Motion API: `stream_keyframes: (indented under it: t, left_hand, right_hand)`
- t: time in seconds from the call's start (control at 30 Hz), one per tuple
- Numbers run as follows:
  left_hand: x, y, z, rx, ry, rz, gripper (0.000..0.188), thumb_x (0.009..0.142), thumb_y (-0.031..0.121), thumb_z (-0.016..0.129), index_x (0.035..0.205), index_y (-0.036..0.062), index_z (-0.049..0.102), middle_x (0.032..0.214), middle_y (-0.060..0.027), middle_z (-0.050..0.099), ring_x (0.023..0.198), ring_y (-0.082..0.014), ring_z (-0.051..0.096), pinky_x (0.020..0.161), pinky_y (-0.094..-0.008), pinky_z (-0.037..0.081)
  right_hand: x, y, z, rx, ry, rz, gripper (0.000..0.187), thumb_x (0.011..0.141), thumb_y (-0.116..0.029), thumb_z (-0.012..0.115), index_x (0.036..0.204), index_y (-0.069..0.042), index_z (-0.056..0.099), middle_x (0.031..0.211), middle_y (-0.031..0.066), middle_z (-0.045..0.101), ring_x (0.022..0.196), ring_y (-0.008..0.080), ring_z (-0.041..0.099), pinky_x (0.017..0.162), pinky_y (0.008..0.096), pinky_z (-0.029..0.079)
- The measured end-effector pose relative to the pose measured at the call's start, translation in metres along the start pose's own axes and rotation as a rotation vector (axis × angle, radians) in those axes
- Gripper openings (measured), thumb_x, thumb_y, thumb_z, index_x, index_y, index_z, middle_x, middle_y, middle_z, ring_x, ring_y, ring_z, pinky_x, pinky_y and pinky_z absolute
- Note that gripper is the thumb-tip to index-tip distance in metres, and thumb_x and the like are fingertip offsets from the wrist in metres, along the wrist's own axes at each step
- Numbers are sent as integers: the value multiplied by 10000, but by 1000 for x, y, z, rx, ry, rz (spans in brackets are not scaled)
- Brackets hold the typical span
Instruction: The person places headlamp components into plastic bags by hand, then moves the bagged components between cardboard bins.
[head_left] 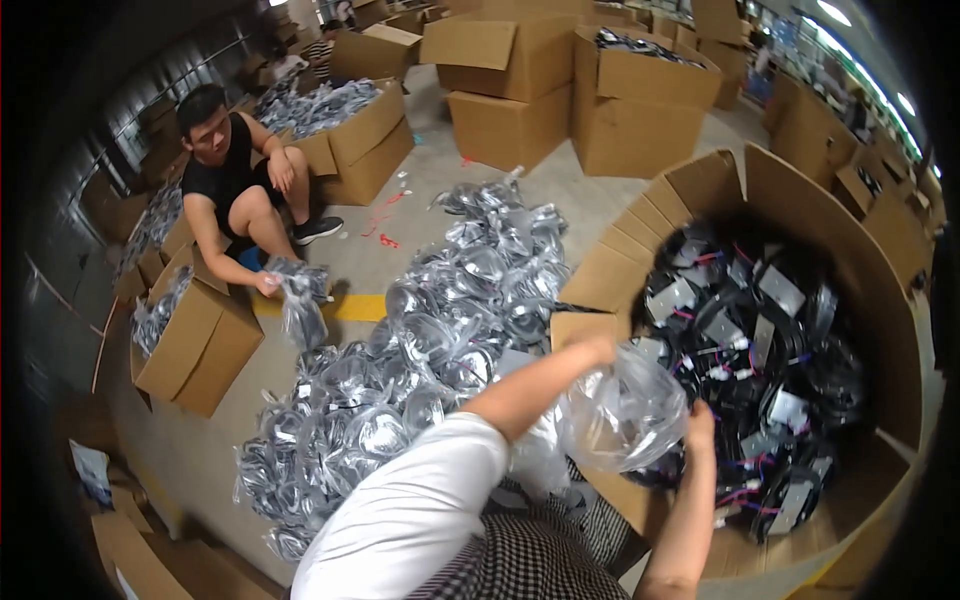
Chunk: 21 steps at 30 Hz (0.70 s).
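Observation:
A clear plastic bag is stretched between my two hands at the near edge of a big open cardboard box. My left hand grips its upper left side, fingers partly hidden. On the opposite side my right hand is closed on the bag's edge. The bag looks puffed out; I cannot make out anything inside it. Beside my right hand, the box holds many coiled black cables with grey metal plates and small white connectors. To my left lies a long heap of bagged cable coils on the floor.
At the left a seated person holds a bagged item above the heap, beside a smaller carton. The large box's raised flaps stand between the heap and the cables. More cartons stand at the back.

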<state>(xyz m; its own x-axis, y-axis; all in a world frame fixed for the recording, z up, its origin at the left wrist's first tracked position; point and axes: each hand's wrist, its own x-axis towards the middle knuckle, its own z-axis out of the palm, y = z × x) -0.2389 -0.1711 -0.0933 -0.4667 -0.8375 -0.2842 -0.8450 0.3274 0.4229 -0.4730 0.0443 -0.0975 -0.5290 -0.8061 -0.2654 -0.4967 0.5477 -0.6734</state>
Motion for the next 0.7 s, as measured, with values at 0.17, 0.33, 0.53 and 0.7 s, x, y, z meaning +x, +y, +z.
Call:
stream_keyframes:
  t: [0.17, 0.33, 0.53, 0.7]
  left_hand:
    - [27, 13, 121, -1432, -73, -672, 255, 813, 171, 654, 1011, 12, 679, 906, -133, 699, 834, -258, 667, 699, -462, 520]
    - [10, 26, 98, -1957, -232, -592, 238, 778, 194, 742, 941, 31, 679, 822, -131, 682, 738, -268, 657, 665, -457, 536]
    - [-83, 41, -2, -1942, -347, -246, 514, 760, 223, 801, 1182, 65, 553, 1044, -90, 648, 953, -221, 620, 847, -407, 514]
    - [-153, 32, -5, -1587, 87, 218, 772, 741, 275, 827, 1294, 49, 338, 1175, -105, 583, 1006, -202, 589, 873, -370, 496]
  right_hand:
    - [5, -4, 88, -92, 280, -249, 719, 714, -440, 719, 1225, 31, 534, 1201, 253, 559, 1080, 385, 560, 937, 429, 450]
    - [-3, -30, 77, -42, 195, 36, 623, 711, -353, 738, 1129, 85, 591, 1087, 239, 622, 999, 366, 610, 869, 416, 468]
    - [-55, -48, 5, 274, 304, -17, 520, 751, -107, 671, 1211, 108, 560, 1073, 207, 667, 954, 234, 636, 869, 331, 479]
    - [-155, -137, -64, -407, 797, -516, 382, 785, -91, 630, 1141, 44, 600, 1109, 218, 606, 987, 391, 546, 884, 459, 437]
